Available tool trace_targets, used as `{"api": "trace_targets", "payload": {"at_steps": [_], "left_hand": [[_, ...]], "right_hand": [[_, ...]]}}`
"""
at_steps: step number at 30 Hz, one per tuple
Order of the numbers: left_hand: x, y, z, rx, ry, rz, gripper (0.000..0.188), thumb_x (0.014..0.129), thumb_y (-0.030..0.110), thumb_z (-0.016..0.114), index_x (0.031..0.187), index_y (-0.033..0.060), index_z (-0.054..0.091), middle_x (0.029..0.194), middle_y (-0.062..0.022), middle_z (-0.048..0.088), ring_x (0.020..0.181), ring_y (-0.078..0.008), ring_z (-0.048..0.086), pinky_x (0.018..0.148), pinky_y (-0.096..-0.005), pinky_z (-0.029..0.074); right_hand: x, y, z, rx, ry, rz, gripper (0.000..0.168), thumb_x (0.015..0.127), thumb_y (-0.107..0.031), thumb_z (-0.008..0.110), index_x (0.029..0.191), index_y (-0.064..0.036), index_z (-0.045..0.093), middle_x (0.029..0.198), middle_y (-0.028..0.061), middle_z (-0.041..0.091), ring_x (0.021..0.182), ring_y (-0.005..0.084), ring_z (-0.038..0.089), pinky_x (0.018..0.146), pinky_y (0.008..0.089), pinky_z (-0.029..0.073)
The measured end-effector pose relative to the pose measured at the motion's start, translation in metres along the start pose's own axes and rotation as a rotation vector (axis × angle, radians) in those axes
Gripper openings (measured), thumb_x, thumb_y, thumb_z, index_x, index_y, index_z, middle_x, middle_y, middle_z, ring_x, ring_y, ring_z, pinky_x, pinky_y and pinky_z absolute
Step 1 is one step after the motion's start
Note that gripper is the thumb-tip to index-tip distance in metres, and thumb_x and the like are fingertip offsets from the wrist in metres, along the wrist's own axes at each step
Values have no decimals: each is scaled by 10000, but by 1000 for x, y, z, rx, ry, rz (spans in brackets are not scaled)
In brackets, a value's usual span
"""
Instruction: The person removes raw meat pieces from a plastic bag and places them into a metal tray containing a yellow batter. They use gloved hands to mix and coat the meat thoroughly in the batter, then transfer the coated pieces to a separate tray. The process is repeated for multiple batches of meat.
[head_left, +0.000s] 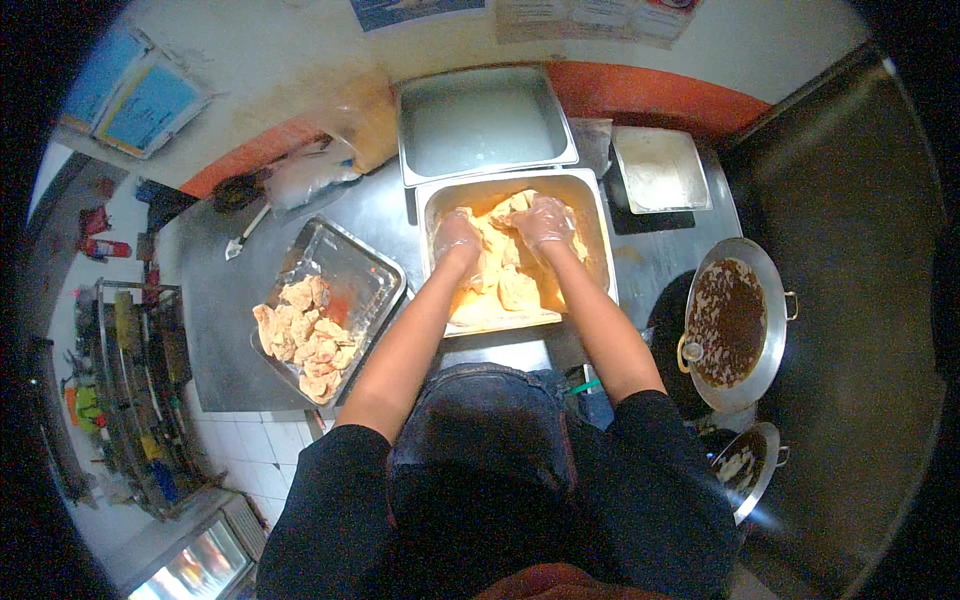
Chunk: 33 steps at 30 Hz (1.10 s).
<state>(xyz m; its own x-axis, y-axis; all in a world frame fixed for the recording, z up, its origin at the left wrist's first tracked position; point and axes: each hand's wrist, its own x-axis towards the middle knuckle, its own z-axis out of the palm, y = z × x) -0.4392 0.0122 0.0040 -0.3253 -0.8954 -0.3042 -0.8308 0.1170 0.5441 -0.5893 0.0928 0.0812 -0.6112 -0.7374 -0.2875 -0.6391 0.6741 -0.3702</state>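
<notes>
Both my hands wear clear plastic gloves and are inside a deep stainless steel pan (592, 244) holding pale flour (480, 310) and flour-coated chicken pieces (517, 291). My right hand (546, 222) grips a coated chicken piece (516, 204) near the pan's far side. At the pan's left wall, my left hand (458, 234) is down against the coated pieces; its fingertips are partly hidden, so its grasp is unclear. To the left, a metal tray (364, 259) carries a heap of coated chicken pieces (304, 330) at its near end.
Behind the pan stands another deep steel pan (484, 120). A smaller metal pan (661, 171) is at the back right. Two woks, one with dark frothy oil (727, 322), the other (765, 465) nearer, stand right. A white-ended utensil (244, 236) and plastic bags (311, 180) lie back left.
</notes>
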Motion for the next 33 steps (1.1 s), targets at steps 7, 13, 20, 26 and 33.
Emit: {"api": "trace_targets", "payload": {"at_steps": [7,13,20,26,33], "left_hand": [[-5,8,-9,273,-32,106,270,842,162,614,1060,14,672,1113,-221,655,1058,-366,632,910,-426,509],[-25,20,-33,-108,91,175,339,824,205,645,1097,5,631,1171,-228,618,1108,-381,591,958,-426,477],[-69,67,-58,0,105,196,307,841,155,579,1113,14,602,1091,-233,630,1040,-400,607,909,-454,494],[-65,62,-24,-87,272,250,175,863,130,537,965,7,610,1018,-231,643,951,-389,644,826,-458,524],[-66,57,-21,-293,286,118,204,895,133,526,1012,7,635,1060,-219,639,1041,-395,606,896,-449,485]], "right_hand": [[-42,-2,-53,164,34,-238,466,690,-367,786,1001,-34,691,998,191,686,979,352,641,869,445,493],[-52,10,-70,516,-43,-114,536,733,-418,742,1089,-25,664,1119,207,644,1072,354,597,941,433,464],[-43,-16,-11,263,265,-136,482,726,-390,715,1016,-7,676,1014,206,671,999,323,638,895,447,487],[-15,3,50,119,792,-362,408,638,-352,783,764,17,663,745,170,670,690,326,658,645,444,524],[-27,-6,52,141,571,-202,279,706,-292,706,796,-29,680,794,180,658,775,345,641,776,450,517]]}}
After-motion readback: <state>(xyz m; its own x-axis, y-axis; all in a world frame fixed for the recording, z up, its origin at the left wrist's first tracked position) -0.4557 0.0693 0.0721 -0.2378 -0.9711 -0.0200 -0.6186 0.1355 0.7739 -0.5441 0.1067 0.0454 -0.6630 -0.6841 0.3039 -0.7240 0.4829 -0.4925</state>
